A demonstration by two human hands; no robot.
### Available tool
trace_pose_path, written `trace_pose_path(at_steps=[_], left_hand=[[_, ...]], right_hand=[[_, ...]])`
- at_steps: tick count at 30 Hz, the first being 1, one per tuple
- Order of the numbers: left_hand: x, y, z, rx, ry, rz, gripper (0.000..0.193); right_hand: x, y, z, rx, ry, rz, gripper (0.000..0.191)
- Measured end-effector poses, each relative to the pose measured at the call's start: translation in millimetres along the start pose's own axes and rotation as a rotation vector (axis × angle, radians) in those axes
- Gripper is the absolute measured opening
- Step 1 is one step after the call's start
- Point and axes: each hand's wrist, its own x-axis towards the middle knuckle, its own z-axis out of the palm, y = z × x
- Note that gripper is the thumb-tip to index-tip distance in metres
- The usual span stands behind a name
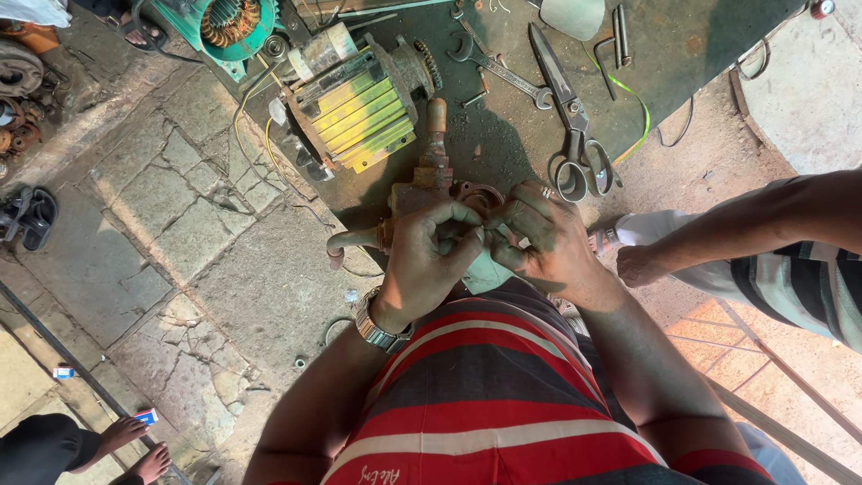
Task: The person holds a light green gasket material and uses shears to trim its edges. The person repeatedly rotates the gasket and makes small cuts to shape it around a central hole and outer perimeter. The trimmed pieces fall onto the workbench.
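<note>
My left hand (429, 256) and my right hand (539, 238) are pressed together just below a rusty pump body (429, 184) at the near edge of a dark workbench (700, 45). The fingers of both hands pinch something small between them; what it is stays hidden. A metal watch (375, 325) sits on my left wrist, and a ring on a right finger. The pump's curved pipe (346, 241) sticks out to the left of my left hand.
A yellow-green motor stator (359, 112), a teal motor housing (229, 22), a spanner (503, 72), large scissors (570, 117) and hex keys (615, 40) lie on the bench. Another person's arm (745, 229) reaches in from the right. Bare feet (135, 445) stand lower left on cracked stone paving.
</note>
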Motion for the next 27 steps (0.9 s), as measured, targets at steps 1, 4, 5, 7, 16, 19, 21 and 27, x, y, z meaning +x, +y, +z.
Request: trace_pose_path(at_steps=[1,4,5,7,16,19,21,27], left_hand=[[-1.4,-0.8,-0.1,-0.025,-0.004,-0.001,0.007],[-2.5,-1.8,-1.8,0.099,0.046,-0.011,0.007],[-2.5,-1.4,-2.9,0.104,0.043,0.008,0.007],[-1.5,0.1,-4.6,0.114,0.029,0.048,0.007],[-2.4,12.1,-8.1,0.166,0.003,0.005,0.009],[-0.6,14.3,-11.8,0.245,-0.011,0.066,0.007],[-0.6,15.1,-13.1,0.2,-0.027,0.034,0.008],[1.9,13.9,-14.4,0.188,-0.029,0.028,0.006]], right_hand=[[0.0,-0.8,0.5,0.013,-0.007,0.008,0.023],[1.1,-4.2,0.4,0.038,-0.021,0.027,0.022],[2.2,-5.7,0.5,0.038,-0.019,0.028,0.023],[4.4,-8.7,0.0,0.014,-0.022,0.022,0.025],[9.4,-11.6,-5.6,-0.074,-0.103,-0.061,0.032],[10.9,-7.9,-3.6,-0.087,-0.119,-0.105,0.034],[11.2,-7.0,-1.8,-0.068,-0.11,-0.15,0.039],[12.5,-3.3,-0.9,-0.042,-0.096,-0.225,0.041]])
